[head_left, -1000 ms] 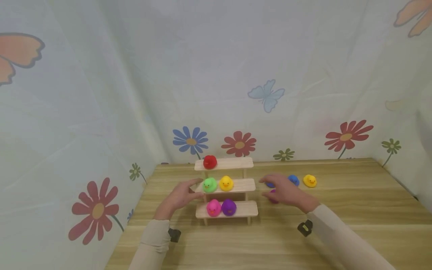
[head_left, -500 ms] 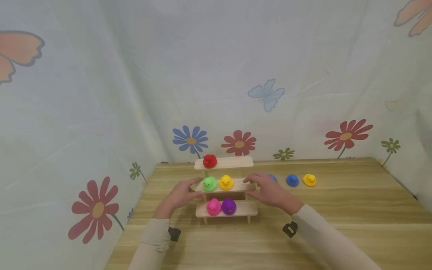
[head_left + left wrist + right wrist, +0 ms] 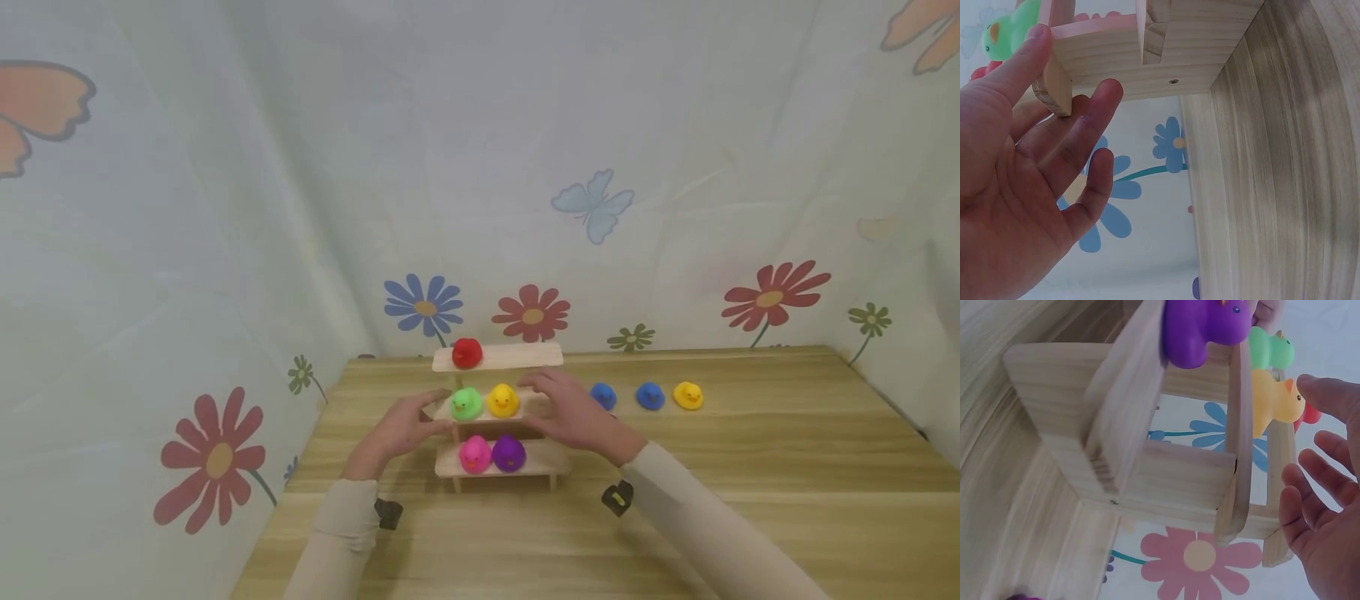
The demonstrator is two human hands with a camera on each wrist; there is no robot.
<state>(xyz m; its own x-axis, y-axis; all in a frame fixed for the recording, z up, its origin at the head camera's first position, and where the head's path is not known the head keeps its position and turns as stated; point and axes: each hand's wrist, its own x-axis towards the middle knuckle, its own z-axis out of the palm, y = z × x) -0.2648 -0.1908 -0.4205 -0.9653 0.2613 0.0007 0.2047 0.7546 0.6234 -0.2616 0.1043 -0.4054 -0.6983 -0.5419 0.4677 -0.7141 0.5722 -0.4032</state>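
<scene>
A three-tier wooden display stand [image 3: 551,458] bears toy ducks. Its middle step holds a green duck [image 3: 467,404] and a yellow duck [image 3: 503,401]. Below sit a pink duck [image 3: 476,455] and a purple duck [image 3: 509,453]; a red duck [image 3: 467,353] is on top. My left hand [image 3: 403,427] grips the middle step's left end, thumb in front and fingers [image 3: 1072,144] behind and below. Just right of the yellow duck, my right hand [image 3: 573,411] has its fingers spread and holds nothing. In the right wrist view, its thumb [image 3: 1329,394] points at that duck's head.
Right of the stand on the wooden table [image 3: 750,467] are a blue duck [image 3: 603,396], another blue duck [image 3: 650,396] and a yellow duck [image 3: 688,396]. A flower-printed cloth [image 3: 675,208] hangs behind and along the left side.
My right hand has moved left from beside the loose ducks to the middle step, uncovering the nearer blue duck. The left hand stays at the stand's left end.
</scene>
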